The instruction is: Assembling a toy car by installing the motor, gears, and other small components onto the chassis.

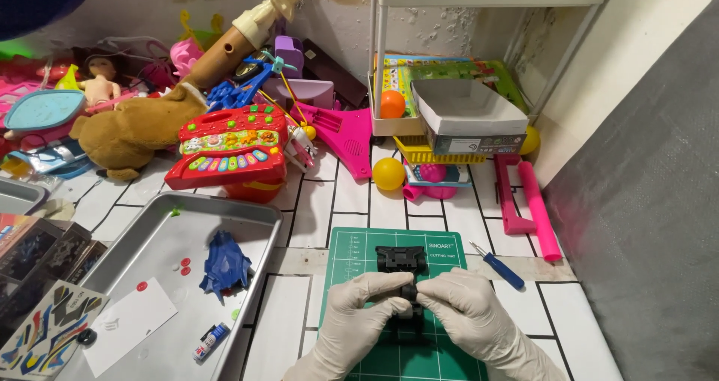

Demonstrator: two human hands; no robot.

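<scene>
Both of my hands wear pale gloves and meet over a green cutting mat point(352, 250). My left hand point(352, 317) and my right hand point(468, 314) pinch a small black plastic part point(404, 293) between their fingertips. Another black plastic piece point(401, 259) lies on the mat just beyond my fingers. A small blue-handled screwdriver point(498, 266) rests right of the mat.
A metal tray point(247, 209) at the left holds a blue toy shell point(225, 265), a white card, small red discs and a small tube. Toys crowd the back: a red toy keyboard point(228, 153), a plush animal, a yellow ball point(388, 173), pink parts, a white box.
</scene>
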